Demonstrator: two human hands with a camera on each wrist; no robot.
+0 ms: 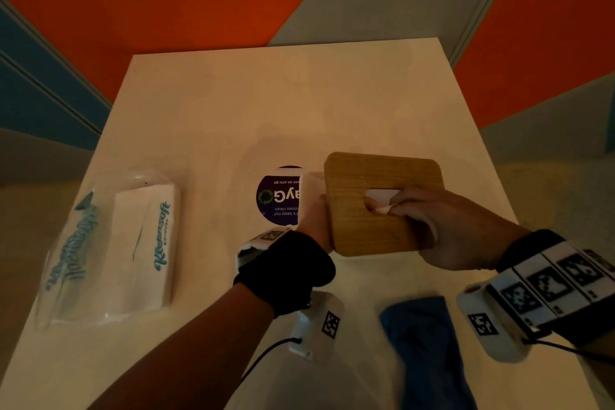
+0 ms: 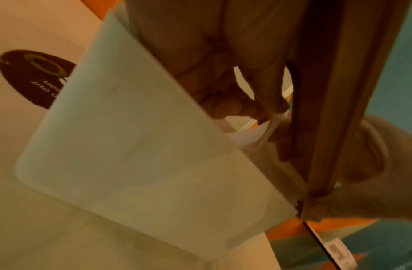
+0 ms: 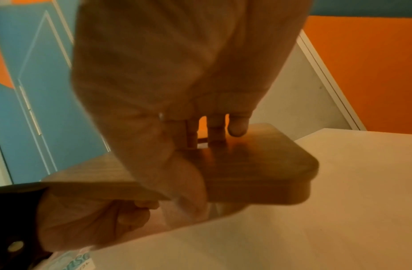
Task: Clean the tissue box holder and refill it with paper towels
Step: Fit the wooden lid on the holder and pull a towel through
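Both hands are sharing the grip on the holder: the left hand [image 1: 316,220] is clasping its white box [image 2: 131,146] from the left side, while the right hand [image 1: 446,230] is curling round the wooden lid [image 1: 382,206], fingertips [image 1: 396,208] pinching a tissue [image 1: 382,195] through the slot. Held above the counter [image 1: 233,103] at centre frame, the holder is tilting, lid facing the camera. Refill pack [image 1: 143,250] is lying at lower left, well apart, nearer the left hand.
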